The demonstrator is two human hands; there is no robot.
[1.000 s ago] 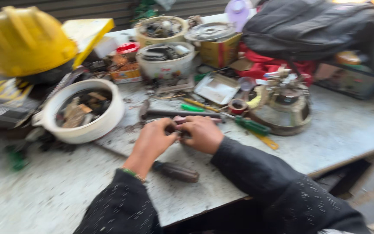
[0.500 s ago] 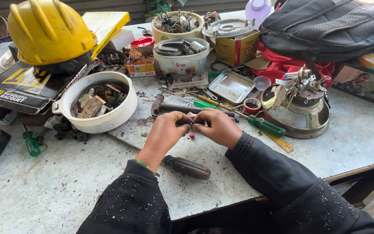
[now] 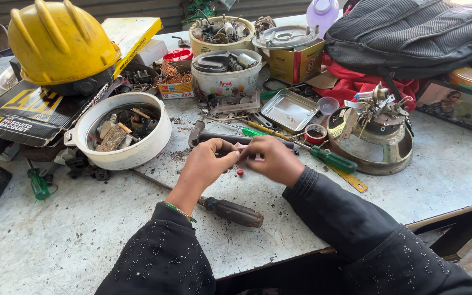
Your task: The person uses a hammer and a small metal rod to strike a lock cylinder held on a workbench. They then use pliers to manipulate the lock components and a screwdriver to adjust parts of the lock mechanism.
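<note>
Over the middle of the bench (image 3: 55,246), my left hand (image 3: 206,164) and right hand (image 3: 271,159) meet, fingers pinched shut on a small pinkish part (image 3: 242,148) held between them. A tiny red bit (image 3: 240,171) lies just below, and I judge a steady, gentle grip close to the surface keeps anything from dropping.

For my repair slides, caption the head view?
Both hands, left hand and right hand, pinch a small part above a cluttered workbench.
</note>
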